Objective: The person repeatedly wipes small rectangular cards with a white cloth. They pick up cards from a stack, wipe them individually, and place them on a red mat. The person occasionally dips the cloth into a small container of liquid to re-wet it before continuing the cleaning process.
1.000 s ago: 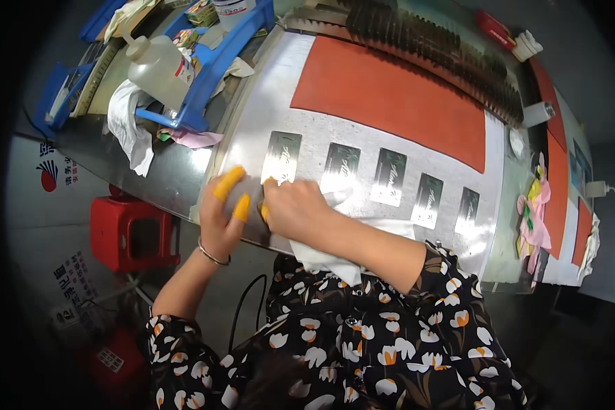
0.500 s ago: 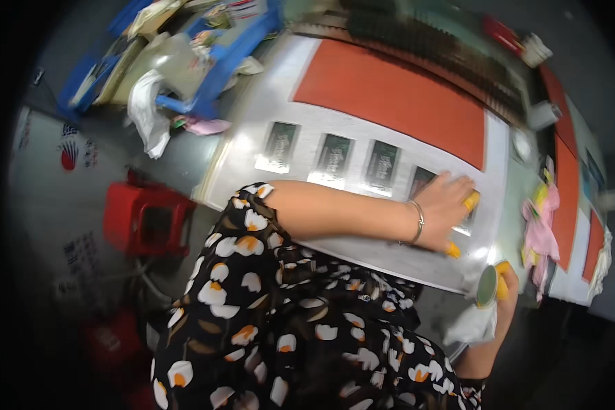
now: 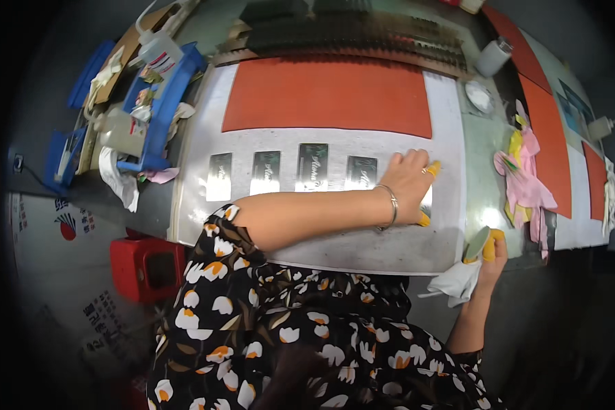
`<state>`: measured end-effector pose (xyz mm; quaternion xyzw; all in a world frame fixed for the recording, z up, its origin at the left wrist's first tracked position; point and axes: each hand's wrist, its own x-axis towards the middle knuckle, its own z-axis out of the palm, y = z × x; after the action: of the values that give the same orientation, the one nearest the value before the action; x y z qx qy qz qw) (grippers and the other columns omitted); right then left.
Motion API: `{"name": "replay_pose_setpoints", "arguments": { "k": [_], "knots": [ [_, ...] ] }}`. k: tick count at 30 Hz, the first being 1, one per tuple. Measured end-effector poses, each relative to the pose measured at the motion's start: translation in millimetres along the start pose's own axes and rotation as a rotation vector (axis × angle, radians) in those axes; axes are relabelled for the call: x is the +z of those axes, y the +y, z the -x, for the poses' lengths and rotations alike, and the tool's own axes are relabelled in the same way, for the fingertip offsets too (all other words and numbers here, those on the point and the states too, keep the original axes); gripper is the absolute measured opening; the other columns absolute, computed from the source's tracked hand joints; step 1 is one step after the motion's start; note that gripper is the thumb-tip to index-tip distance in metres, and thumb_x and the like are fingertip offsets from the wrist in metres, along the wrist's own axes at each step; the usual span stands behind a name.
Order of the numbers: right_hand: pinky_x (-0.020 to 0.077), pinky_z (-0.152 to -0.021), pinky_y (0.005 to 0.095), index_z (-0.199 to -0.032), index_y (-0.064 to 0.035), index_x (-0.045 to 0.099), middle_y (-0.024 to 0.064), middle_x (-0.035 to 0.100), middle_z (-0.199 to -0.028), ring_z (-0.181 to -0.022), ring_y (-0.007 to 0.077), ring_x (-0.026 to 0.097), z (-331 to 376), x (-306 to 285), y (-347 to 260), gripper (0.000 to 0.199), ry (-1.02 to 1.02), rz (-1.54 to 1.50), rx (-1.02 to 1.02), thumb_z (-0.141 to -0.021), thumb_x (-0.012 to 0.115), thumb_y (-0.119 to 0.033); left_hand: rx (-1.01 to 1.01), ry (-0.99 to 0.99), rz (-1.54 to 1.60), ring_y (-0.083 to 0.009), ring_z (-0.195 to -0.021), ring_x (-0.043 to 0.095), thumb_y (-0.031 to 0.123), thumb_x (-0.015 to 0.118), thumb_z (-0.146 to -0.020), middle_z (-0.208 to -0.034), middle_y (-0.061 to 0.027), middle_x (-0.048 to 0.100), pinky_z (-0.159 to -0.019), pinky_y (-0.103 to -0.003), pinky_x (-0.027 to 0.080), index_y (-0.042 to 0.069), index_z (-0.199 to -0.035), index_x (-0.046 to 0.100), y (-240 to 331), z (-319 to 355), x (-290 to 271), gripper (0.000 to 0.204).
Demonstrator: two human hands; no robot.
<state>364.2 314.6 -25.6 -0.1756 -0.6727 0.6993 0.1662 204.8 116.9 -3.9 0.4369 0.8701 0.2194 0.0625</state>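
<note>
Left hand (image 3: 408, 186) spread wide, I span the mostly hidden card (image 3: 427, 201) at the row's right end; my right hand (image 3: 494, 265) grips a round greenish pad (image 3: 477, 244) and white cloth (image 3: 456, 281). The card looks light, stiff, slick, scratchable, best held by its edges. 4 more cards (image 3: 313, 164) lie leftward, before an orange mat (image 3: 328, 96).

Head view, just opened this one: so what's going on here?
The person's left hand, with yellow finger covers, is spread over the rightmost card in a row of five dark cards. The right hand, nearer the body and farther right, holds a round greenish disc, with a white cloth hanging below it. An orange sheet lies beyond the row.
</note>
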Motion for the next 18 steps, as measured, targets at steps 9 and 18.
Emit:
{"name": "replay_pose_setpoints", "arguments": {
  "k": [9, 18],
  "knots": [
    [0.0367, -0.057, 0.0186, -0.088, -0.0024, 0.051, -0.0002, 0.051, -0.073, -0.062, 0.0047, 0.046, -3.4, -0.1, 6.1, 0.012, -0.015, 0.026, -0.046, -0.087, 0.054, -0.013, 0.204, 0.004, 0.116, -0.0325, -0.101, 0.049, 0.037, 0.07, -0.062, -0.109, -0.0213, 0.047, -0.083, -0.037, 0.043, -0.006, -0.113, 0.05, 9.8, 6.2, -28.6, 0.07],
    [0.0362, -0.064, 0.0185, -0.093, -0.0012, 0.051, -0.0012, 0.049, -0.08, -0.072, 0.0052, 0.046, -2.8, -6.8, 7.7, 0.011, -0.035, 0.062, -0.088, -0.086, 0.054, -0.01, -0.076, 0.047, -0.092, -0.0362, -0.127, 0.025, 0.044, 0.077, -0.055, -0.132, -0.0243, 0.03, -0.103, -0.057, 0.014, -0.004, -0.129, 0.032, -38.1, 60.3, -25.7, 0.099]
  ]
}}
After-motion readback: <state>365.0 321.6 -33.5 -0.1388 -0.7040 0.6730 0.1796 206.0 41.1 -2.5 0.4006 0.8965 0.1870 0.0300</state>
